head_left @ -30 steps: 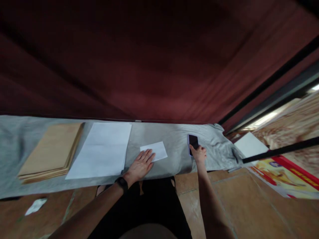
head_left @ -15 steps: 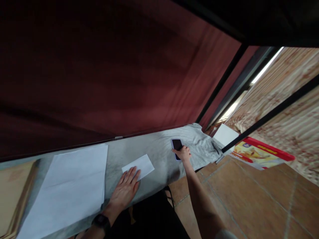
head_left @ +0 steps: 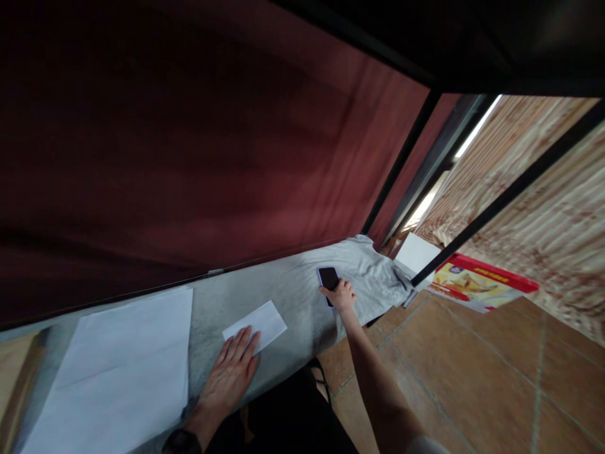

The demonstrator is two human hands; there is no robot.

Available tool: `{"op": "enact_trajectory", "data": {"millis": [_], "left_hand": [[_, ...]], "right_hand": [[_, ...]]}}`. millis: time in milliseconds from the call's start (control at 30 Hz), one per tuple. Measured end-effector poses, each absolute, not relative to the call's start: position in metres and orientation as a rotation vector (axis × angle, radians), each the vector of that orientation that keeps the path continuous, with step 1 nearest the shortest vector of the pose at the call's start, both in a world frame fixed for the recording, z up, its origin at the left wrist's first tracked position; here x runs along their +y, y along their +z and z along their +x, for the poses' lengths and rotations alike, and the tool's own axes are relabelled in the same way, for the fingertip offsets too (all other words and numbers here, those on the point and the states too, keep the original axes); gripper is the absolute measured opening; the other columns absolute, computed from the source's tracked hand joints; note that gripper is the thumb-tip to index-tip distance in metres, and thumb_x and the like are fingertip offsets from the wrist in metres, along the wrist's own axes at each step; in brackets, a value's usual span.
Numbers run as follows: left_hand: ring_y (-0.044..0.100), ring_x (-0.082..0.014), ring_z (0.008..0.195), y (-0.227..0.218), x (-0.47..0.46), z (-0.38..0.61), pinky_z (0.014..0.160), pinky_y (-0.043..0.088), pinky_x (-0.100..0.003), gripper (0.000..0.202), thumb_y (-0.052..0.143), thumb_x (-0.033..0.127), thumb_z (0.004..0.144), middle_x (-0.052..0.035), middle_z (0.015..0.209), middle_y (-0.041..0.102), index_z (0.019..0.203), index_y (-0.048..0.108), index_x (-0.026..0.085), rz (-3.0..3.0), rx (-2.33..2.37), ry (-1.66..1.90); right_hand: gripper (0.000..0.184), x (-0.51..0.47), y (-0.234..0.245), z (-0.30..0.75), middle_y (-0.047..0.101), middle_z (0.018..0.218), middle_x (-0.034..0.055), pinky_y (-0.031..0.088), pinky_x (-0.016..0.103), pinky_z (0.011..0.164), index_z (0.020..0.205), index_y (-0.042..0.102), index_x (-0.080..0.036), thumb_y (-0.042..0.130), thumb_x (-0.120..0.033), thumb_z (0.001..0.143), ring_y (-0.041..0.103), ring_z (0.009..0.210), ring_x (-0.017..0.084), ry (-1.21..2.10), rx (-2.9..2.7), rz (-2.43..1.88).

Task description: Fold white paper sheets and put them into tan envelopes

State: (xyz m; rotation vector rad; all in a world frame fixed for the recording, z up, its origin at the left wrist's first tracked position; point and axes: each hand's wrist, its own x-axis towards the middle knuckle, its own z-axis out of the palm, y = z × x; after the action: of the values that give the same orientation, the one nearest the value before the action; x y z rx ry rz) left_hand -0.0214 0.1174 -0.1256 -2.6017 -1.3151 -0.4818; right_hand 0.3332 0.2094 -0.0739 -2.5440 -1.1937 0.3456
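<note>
My left hand (head_left: pixel 232 364) lies flat, fingers stretched out, with its fingertips on the lower left part of a small white sheet of paper (head_left: pixel 265 323). A dark watch is on that wrist. Farther right, my right hand (head_left: pixel 342 296) grips the lower end of a smartphone (head_left: pixel 328 276) with a dark screen and a pale purple edge. Its thumb reaches across the phone's lower part and the fingers are at its right side. The phone lies on the grey cloth surface (head_left: pixel 297 284), apart from the small sheet.
Large white sheets (head_left: pixel 127 359) lie on the left, beside a brown board-like stack (head_left: pixel 16 384). Dark red fabric (head_left: pixel 212 189) rises behind the surface. A black metal bar (head_left: pixel 510 189) crosses at right, near a red and yellow box (head_left: pixel 477 280) on the tiled floor (head_left: pixel 477 353).
The whole view has shifted slightly, moving most things to the left in the picture. Both hands keep their places on the small sheet and the smartphone.
</note>
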Motion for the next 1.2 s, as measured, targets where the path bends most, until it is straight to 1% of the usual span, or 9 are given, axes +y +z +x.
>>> {"op": "enact_trajectory", "data": {"millis": [100, 200, 333, 433, 600, 767, 867, 1000, 1200], "left_hand": [[0.052, -0.0268, 0.135, -0.125, 0.117, -0.021, 0.110, 0.043, -0.047, 0.050, 0.040, 0.037, 0.097, -0.0112, 0.149, 0.051, 0.141, 0.054, 0.019, -2.599, -1.309, -0.485], [0.052, -0.0263, 0.134, -0.124, 0.117, -0.021, 0.112, 0.041, -0.047, 0.050, 0.040, 0.038, 0.097, -0.0108, 0.149, 0.051, 0.141, 0.053, 0.020, -2.610, -1.333, -0.510], [0.052, -0.0262, 0.135, -0.122, 0.117, -0.021, 0.112, 0.041, -0.047, 0.050, 0.040, 0.038, 0.096, -0.0098, 0.149, 0.051, 0.141, 0.054, 0.021, -2.625, -1.351, -0.517], [0.052, -0.0262, 0.135, -0.121, 0.116, -0.020, 0.112, 0.041, -0.046, 0.050, 0.039, 0.038, 0.096, -0.0104, 0.148, 0.052, 0.141, 0.054, 0.021, -2.629, -1.341, -0.514], [0.052, -0.0266, 0.134, -0.119, 0.116, -0.020, 0.113, 0.040, -0.047, 0.049, 0.038, 0.038, 0.097, -0.0105, 0.147, 0.053, 0.139, 0.056, 0.020, -2.637, -1.355, -0.529], [0.052, -0.0271, 0.134, -0.116, 0.116, -0.019, 0.112, 0.041, -0.047, 0.050, 0.038, 0.038, 0.097, -0.0111, 0.147, 0.053, 0.140, 0.056, 0.020, -2.649, -1.354, -0.500], [0.051, -0.0272, 0.135, -0.115, 0.115, -0.019, 0.113, 0.040, -0.047, 0.050, 0.038, 0.038, 0.097, -0.0113, 0.148, 0.053, 0.140, 0.055, 0.019, -2.652, -1.359, -0.497], [0.051, -0.0271, 0.135, -0.115, 0.115, -0.019, 0.113, 0.040, -0.047, 0.049, 0.038, 0.038, 0.097, -0.0109, 0.148, 0.053, 0.140, 0.055, 0.020, -2.658, -1.363, -0.521], [0.051, -0.0275, 0.135, -0.118, 0.116, -0.019, 0.112, 0.041, -0.047, 0.050, 0.038, 0.037, 0.097, -0.0111, 0.148, 0.051, 0.141, 0.054, 0.020, -2.646, -1.352, -0.512]], "right_hand": [[0.083, 0.205, -0.080, 0.334, 0.054, 0.131, 0.0215, 0.034, 0.051, 0.105, 0.140, 0.045, -0.014, 0.069, -0.063, 0.077, 0.047, 0.129, 0.039, 0.337, -1.183, -2.475], [0.073, 0.201, -0.087, 0.339, 0.054, 0.133, 0.0203, 0.032, 0.051, 0.107, 0.140, 0.048, -0.015, 0.061, -0.060, 0.083, 0.047, 0.130, 0.039, 0.359, -1.142, -2.348], [0.051, 0.191, -0.093, 0.356, 0.056, 0.134, 0.0153, 0.038, 0.037, 0.106, 0.135, 0.054, -0.017, 0.043, -0.044, 0.093, 0.053, 0.126, 0.027, 0.394, -1.123, -2.240], [0.048, 0.180, -0.099, 0.370, 0.051, 0.141, 0.0151, 0.041, 0.029, 0.104, 0.132, 0.056, -0.014, 0.038, -0.033, 0.092, 0.053, 0.127, 0.022, 0.392, -1.094, -2.195], [0.050, 0.170, -0.109, 0.380, 0.042, 0.150, 0.0159, 0.041, 0.032, 0.107, 0.130, 0.059, -0.014, 0.050, -0.033, 0.084, 0.048, 0.134, 0.024, 0.381, -1.058, -2.188], [0.060, 0.169, -0.116, 0.376, 0.037, 0.155, 0.0155, 0.036, 0.038, 0.112, 0.134, 0.055, -0.015, 0.059, -0.034, 0.078, 0.038, 0.142, 0.027, 0.363, -1.091, -2.212], [0.064, 0.168, -0.117, 0.372, 0.033, 0.157, 0.0171, 0.033, 0.041, 0.114, 0.138, 0.052, -0.013, 0.061, -0.035, 0.078, 0.032, 0.145, 0.028, 0.337, -1.120, -2.229], [0.067, 0.167, -0.116, 0.368, 0.034, 0.156, 0.0189, 0.032, 0.045, 0.114, 0.141, 0.048, -0.012, 0.060, -0.034, 0.079, 0.032, 0.145, 0.032, 0.302, -1.147, -2.255], [0.068, 0.168, -0.116, 0.367, 0.034, 0.157, 0.0177, 0.031, 0.042, 0.115, 0.143, 0.046, -0.012, 0.059, -0.036, 0.081, 0.031, 0.145, 0.030, 0.293, -1.166, -2.291]]}}
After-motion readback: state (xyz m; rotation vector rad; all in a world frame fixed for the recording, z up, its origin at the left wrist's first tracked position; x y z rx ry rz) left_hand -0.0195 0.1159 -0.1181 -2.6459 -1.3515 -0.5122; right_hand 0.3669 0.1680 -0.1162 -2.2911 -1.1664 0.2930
